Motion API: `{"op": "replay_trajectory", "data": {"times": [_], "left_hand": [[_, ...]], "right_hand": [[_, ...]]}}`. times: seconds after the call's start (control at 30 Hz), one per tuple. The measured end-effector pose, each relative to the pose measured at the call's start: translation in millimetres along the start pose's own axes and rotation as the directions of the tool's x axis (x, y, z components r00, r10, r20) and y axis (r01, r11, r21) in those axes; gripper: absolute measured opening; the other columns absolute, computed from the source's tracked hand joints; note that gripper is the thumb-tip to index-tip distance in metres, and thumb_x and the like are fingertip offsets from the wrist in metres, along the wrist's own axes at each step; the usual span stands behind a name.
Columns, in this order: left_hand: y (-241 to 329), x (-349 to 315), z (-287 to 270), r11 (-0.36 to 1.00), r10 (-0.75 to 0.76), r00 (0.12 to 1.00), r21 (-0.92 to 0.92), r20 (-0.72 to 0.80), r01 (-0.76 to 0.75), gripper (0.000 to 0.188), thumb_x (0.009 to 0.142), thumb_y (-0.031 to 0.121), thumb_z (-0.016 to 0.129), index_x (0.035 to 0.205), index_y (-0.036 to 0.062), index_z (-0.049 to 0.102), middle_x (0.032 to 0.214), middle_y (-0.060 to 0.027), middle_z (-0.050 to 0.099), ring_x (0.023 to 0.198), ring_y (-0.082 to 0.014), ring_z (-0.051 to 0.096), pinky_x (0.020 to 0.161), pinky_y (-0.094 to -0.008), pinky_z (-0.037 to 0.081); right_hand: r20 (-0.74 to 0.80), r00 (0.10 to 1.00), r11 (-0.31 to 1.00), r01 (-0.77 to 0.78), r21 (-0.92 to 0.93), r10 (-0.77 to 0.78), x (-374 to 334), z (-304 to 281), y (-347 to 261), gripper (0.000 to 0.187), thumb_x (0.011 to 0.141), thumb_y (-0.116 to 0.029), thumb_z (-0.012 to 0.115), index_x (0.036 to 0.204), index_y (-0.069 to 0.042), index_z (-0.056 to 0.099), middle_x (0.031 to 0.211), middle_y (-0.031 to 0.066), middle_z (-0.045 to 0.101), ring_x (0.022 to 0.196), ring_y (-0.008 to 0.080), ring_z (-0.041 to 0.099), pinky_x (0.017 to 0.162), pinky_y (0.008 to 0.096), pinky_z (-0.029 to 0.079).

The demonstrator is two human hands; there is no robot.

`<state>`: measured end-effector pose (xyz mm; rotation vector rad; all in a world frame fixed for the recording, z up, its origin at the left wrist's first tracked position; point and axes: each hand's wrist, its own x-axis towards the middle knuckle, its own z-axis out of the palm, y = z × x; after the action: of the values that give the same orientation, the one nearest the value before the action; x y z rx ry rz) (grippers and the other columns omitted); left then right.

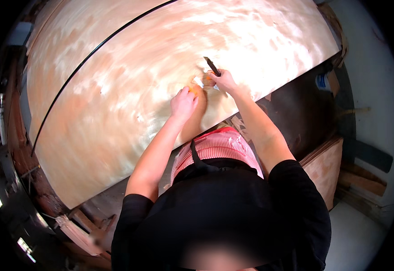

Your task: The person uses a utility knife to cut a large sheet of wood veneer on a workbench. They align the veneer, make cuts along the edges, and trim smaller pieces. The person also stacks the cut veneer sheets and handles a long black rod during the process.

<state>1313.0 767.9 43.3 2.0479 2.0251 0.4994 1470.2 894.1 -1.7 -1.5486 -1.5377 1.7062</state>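
Observation:
A large pale wood veneer sheet point(115, 99) lies in front of me. Over its near middle, my right hand point(225, 81) is closed on a slim black utility knife point(212, 67), whose slanted end points up and away from me. Just left of it, my left hand point(185, 104) has its fingers curled together around a small orange-yellow piece point(193, 91), mostly hidden by them. Between the two hands shows a small white strip point(198, 81); which hand holds it I cannot tell. More orange shows by the right fingertips, its kind unclear.
A thin black cord or hose point(88, 58) arcs across the sheet's left side. Stacked wood sheets point(324, 169) stand at the right, near a pale wall point(373, 81). Wood scraps point(77, 232) lie at the lower left. The sheet's near edge runs close to my waist.

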Motion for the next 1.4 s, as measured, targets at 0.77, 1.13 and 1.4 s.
{"op": "replay_trajectory", "data": {"times": [0.77,1.13,1.4], "left_hand": [[4.4,51.0,40.7,0.997,0.033,0.998,0.073,0.05,-0.036,0.01,0.065,0.016,0.062,0.069,0.0073,0.057,0.075,-0.0068,0.053,0.057,-0.0246,0.056,0.049,-0.0368,0.047],[-5.3,53.4,41.9,0.998,0.018,0.998,0.054,0.058,-0.021,0.013,0.065,0.018,0.062,0.066,0.0073,0.056,0.076,-0.0068,0.053,0.058,-0.0253,0.056,0.051,-0.036,0.048],[4.2,50.8,34.9,0.992,0.062,0.99,0.104,0.126,-0.075,0.019,0.066,0.023,0.063,0.073,0.0065,0.055,0.079,-0.0087,0.052,0.061,-0.0252,0.057,0.051,-0.037,0.048]], "right_hand": [[0.185,0.981,0.97,-0.102,0.219,0.061,12.5,-13.7,4.4,0.024,0.079,-0.023,0.058,0.083,0.001,0.057,0.066,0.0053,0.06,0.054,0.0105,0.058,0.052,0.0225,0.045],[0.172,0.983,0.967,-0.1,0.235,0.06,6.9,-12.6,-4.5,0.019,0.08,-0.018,0.056,0.085,0.0,0.057,0.067,0.0046,0.059,0.054,0.0101,0.058,0.053,0.0225,0.046],[0.158,0.986,0.976,-0.083,0.2,0.051,10.5,-11.5,3.2,0.022,0.08,-0.018,0.058,0.088,0.002,0.057,0.067,0.0057,0.06,0.054,0.0106,0.057,0.051,0.0231,0.045]]}}
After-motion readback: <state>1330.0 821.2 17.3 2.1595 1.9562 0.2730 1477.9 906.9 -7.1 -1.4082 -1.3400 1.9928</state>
